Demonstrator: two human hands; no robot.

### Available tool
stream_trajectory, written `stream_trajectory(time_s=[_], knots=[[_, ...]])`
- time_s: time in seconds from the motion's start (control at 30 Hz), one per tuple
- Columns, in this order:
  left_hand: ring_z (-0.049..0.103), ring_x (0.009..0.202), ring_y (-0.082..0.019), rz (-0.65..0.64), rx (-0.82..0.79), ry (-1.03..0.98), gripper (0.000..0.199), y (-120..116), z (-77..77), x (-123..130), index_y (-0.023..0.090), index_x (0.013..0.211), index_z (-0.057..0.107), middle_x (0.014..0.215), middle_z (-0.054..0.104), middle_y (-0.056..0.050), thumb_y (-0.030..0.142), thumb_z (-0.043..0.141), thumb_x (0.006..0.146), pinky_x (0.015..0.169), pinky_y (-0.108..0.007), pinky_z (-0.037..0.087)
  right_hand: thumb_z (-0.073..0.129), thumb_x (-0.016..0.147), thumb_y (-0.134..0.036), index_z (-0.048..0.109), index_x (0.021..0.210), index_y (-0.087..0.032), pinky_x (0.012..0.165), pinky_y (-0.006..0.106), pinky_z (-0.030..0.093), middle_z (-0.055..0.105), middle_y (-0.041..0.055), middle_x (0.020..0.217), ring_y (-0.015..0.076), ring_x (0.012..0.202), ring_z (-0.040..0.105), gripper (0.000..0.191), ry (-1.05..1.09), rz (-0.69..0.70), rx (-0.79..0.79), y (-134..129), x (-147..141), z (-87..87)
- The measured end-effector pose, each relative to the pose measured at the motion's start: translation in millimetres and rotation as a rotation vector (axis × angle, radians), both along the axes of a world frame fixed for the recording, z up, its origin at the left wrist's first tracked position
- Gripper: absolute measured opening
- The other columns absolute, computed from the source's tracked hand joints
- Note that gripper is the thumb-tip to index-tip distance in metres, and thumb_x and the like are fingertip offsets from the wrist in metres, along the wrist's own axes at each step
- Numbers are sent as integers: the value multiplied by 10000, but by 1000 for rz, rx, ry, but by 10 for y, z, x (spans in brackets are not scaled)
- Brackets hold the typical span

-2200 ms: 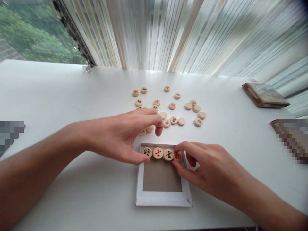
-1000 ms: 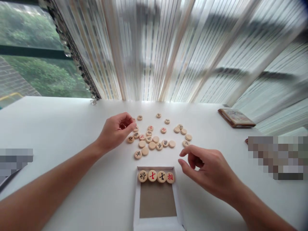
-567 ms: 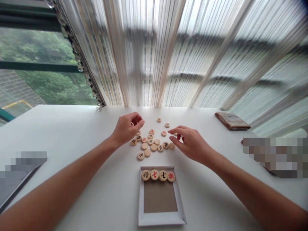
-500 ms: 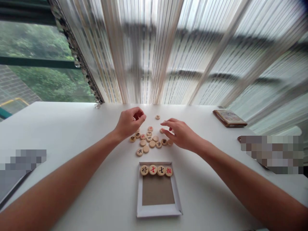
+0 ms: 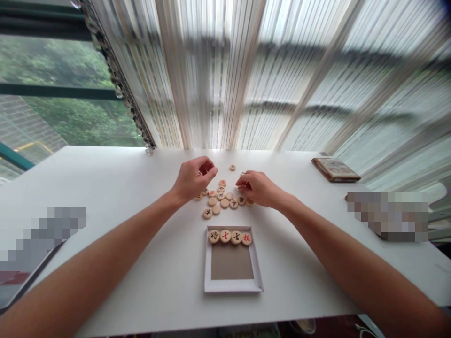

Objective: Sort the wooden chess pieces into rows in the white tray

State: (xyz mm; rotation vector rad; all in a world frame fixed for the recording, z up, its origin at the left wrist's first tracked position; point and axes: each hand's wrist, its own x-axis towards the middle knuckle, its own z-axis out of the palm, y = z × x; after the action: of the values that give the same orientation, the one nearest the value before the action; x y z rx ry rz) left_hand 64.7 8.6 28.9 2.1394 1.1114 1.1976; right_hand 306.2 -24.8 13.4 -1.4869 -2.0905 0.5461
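Several round wooden xiangqi pieces (image 5: 224, 203) lie loosely on the white table, some showing red or black characters, others blank side up. My left hand (image 5: 195, 177) hovers at the left of the group, fingers curled and thumb near the index finger; what it may hold is hidden. At the group's right side, my right hand (image 5: 257, 187) has its fingertips closed on a piece, mostly covered by the fingers. Nearer me sits a shallow white box (image 5: 232, 286); a row of pieces (image 5: 225, 236) with black and red characters lines its far edge.
One lone piece (image 5: 233, 167) lies beyond the others. A flat framed box (image 5: 336, 169) rests at the far right, with a blurred-out object (image 5: 391, 216) nearer. Another blurred item (image 5: 38, 249) is at left. Striped curtains (image 5: 218, 75) hang behind the table (image 5: 141, 281).
The right hand's fingers have drawn together over the piece by its thumb. My left hand keeps nearly the same pose. The view has tilted slightly, bringing the table's front edge into sight.
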Motion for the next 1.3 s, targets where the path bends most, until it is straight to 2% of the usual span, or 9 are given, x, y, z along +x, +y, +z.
stream_trajectory(time_s=[0.1, 0.2, 0.3, 0.4, 0.53, 0.73, 0.93, 1.13, 1.3], knots=[[580, 642, -137, -28, -67, -33, 213, -157, -19, -20, 164, 759, 681, 693, 678, -18, 329, 685, 894, 586, -245, 441, 795, 828, -147, 817, 865, -168, 787, 353, 581, 780, 74, 834, 227, 772, 744, 47, 213, -39, -65, -114, -3, 26], [628, 699, -149, -138, -202, -119, 224, -379, -66, -3, 159, 846, 696, 776, 698, -30, 371, 700, 918, 633, -257, 501, 818, 862, -397, 812, 1015, -165, 750, 378, 635, 826, 103, 927, 244, 783, 800, 277, 491, -61, -161, -298, -62, 32], [670, 772, -161, -260, -362, -264, 258, -595, -141, 46, 153, 966, 697, 864, 713, -46, 396, 758, 906, 669, -260, 535, 911, 742, -542, 824, 1029, -164, 804, 414, 660, 843, 125, 956, 265, 836, 822, 482, 823, -75, -260, -483, -167, 21], [716, 826, -169, -332, -484, -410, 306, -730, -217, 113, 142, 1027, 697, 909, 738, -62, 388, 814, 887, 694, -251, 557, 959, 682, -562, 838, 990, -179, 828, 411, 659, 847, 102, 917, 237, 815, 812, 507, 974, -92, -267, -607, -267, -4], [764, 852, -179, -350, -549, -556, 331, -769, -269, 186, 144, 1042, 707, 893, 774, -60, 386, 862, 879, 762, -267, 605, 1024, 655, -422, 861, 921, -203, 757, 329, 641, 839, 56, 831, 169, 731, 765, 380, 1156, -121, -276, -693, -330, -36], [779, 846, -190, -355, -503, -550, 247, -746, -285, 173, 142, 978, 811, 923, 809, -79, 354, 883, 872, 781, -286, 636, 1004, 729, -341, 883, 929, -235, 810, 339, 682, 854, 45, 870, 190, 795, 808, 256, 1193, -110, -251, -774, -328, -108], [753, 849, -185, -319, -382, -526, 149, -786, -323, 142, 168, 969, 827, 933, 793, -77, 297, 852, 899, 731, -277, 619, 966, 796, -279, 884, 936, -271, 851, 299, 691, 865, 37, 947, 188, 895, 828, 162, 1144, -70, -184, -831, -327, -143], [735, 861, -189, -343, -304, -524, 98, -818, -287, 179, 195, 958, 854, 927, 775, -83, 259, 862, 884, 695, -265, 625, 981, 767, -261, 885, 904, -272, 795, 289, 699, 858, 36, 934, 187, 852, 817, 167, 1120, -49, -161, -863, -340, -95], [744, 908, -183, -350, -271, -521, 99, -828, -305, 177, 230, 992, 874, 967, 796, -77, 203, 843, 902, 714, -247, 637, 992, 750, -252, 888, 897, -262, 807, 277, 700, 868, 41, 946, 186, 855, 826, 179, 1149, -71, -229, -868, -317, -121]])
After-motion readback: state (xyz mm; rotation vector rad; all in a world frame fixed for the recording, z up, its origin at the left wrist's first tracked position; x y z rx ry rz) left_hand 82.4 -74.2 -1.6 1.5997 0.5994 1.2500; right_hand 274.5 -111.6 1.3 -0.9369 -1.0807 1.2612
